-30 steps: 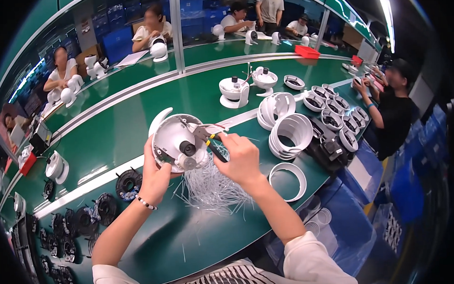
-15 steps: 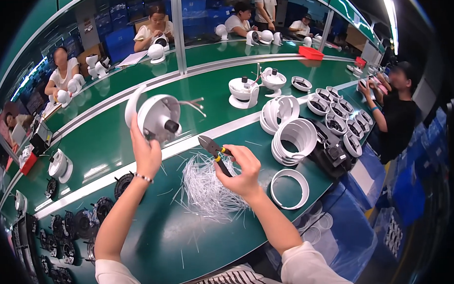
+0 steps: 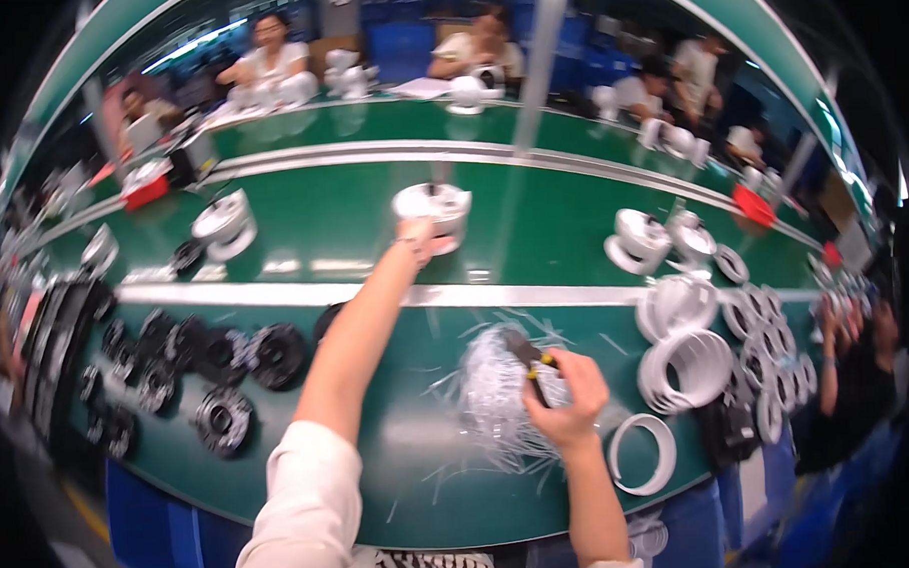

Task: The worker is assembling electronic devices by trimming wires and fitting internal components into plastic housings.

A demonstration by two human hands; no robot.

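Observation:
My left hand [image 3: 425, 237], arm stretched far forward, grips the near side of a white round camera housing [image 3: 442, 205] on the green conveyor. The housing has an open top with a dark part inside; motion blurs my fingers. My right hand [image 3: 571, 398] is closed around diagonal cutters [image 3: 533, 365] with black and yellow handles. Their jaws point up and left over a pile of thin white plastic strips [image 3: 494, 408], possibly cable tie ends. Whether the jaws are parted is too blurred to see.
Round black parts [image 3: 224, 420] lie on the left of the green bench. White rings [image 3: 686, 372] are stacked at right, with a single ring [image 3: 643, 455] nearer me. Other white housings [image 3: 637, 240] stand on the conveyor. A metal rail [image 3: 375, 295] divides bench and conveyor. Several people sit opposite.
My left hand has carried the white housing from above the bench out to the conveyor. The view has swung left. My right hand still holds the cutters by the strips.

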